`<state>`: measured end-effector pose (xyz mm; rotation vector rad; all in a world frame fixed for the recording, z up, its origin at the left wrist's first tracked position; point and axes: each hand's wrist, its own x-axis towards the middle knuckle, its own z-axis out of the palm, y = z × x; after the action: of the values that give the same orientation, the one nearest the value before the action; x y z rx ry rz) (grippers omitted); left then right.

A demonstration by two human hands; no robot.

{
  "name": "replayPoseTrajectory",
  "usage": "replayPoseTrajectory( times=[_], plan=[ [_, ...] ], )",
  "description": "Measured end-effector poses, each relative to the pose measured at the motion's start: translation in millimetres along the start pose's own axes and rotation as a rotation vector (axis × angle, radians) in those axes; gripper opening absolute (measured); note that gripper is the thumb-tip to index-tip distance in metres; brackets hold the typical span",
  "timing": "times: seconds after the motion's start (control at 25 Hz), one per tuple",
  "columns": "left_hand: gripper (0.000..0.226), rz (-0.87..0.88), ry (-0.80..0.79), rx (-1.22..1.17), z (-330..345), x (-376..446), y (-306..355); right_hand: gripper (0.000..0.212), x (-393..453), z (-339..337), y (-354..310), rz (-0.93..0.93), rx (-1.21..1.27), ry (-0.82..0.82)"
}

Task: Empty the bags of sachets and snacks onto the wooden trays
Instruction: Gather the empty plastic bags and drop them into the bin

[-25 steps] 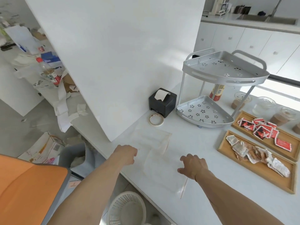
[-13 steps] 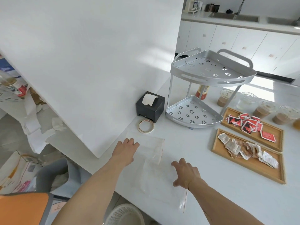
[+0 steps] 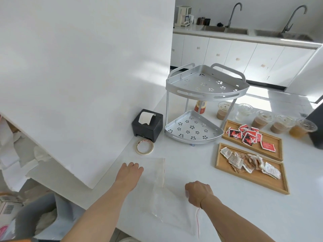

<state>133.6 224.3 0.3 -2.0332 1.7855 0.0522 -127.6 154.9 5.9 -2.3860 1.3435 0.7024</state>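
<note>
pressing flat left hand point(image 3: 130, 173) on far bag point(image 3: 153, 169); right hand point(image 3: 198, 192) grip pinching near bag point(image 3: 172, 208), zip edge rightward.

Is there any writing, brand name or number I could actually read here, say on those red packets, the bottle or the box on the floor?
None can be read.
Red sachets: black and white print, too small to read.
Pale sachets: print blurred.
Bottle behind the rack: yellow and red label, mostly hidden.
Tape roll: red marks inside the core, illegible.
Cardboard box at bottom left: printed label, blurred.
</note>
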Motion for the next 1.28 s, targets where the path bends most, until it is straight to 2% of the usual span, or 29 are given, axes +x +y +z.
replayPoseTrajectory(
  times=[0.36, 0.56, 0.68, 0.88, 1.28],
  plan=[
    [0.042, -0.045, 0.079, -0.078, -41.1, 3.4, 33.2, 0.036, -19.1, -40.8, 70.0, 0.047, 0.152, 0.044],
    [0.028, -0.136, 0.152, -0.194, -66.7, -9.1, 55.3, 0.026, -22.9, -66.8, 118.7, 0.025, 0.134, 0.109],
    [0.021, -0.2, 0.186, -0.216, -74.8, -31.8, 61.0, 0.027, -24.2, -76.1, 122.6, -0.047, 0.063, 0.157],
    [0.015, -0.358, 0.187, -0.301, -69.3, -97.8, 55.1, 0.024, -24.0, -80.9, 78.1, -0.213, 0.012, 0.234],
    [0.018, -0.777, 0.144, -0.43, -8.1, -265.9, 18.1, 0.024, -57.6, -59.9, -86.7, -0.589, -0.051, 0.22]
  ],
)
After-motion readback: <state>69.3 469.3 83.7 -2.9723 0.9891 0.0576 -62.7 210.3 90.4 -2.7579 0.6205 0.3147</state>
